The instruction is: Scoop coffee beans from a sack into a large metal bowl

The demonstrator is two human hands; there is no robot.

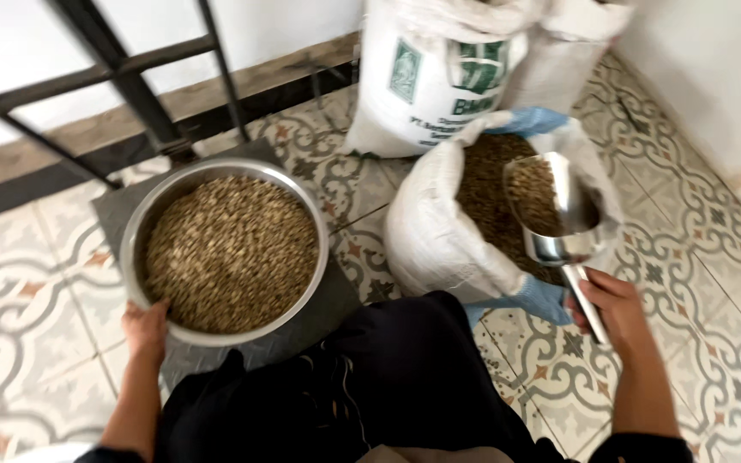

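Mid-transfer of beans, seemingly: right hand [615,304] clenched on the handle of a full metal scoop [555,210] above the open sack [439,231], left hand [146,324] gripping the bowl [226,249] left of the sack; next, likely swinging over and tipping without spilling.

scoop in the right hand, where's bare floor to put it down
Bare patterned tile floor lies right of the open sack, toward the white wall, nearest the right hand holding the scoop. More bare tile sits left of the metal bowl, beyond the left hand. It is crowded between bowl and sack, and behind, by the closed sacks.
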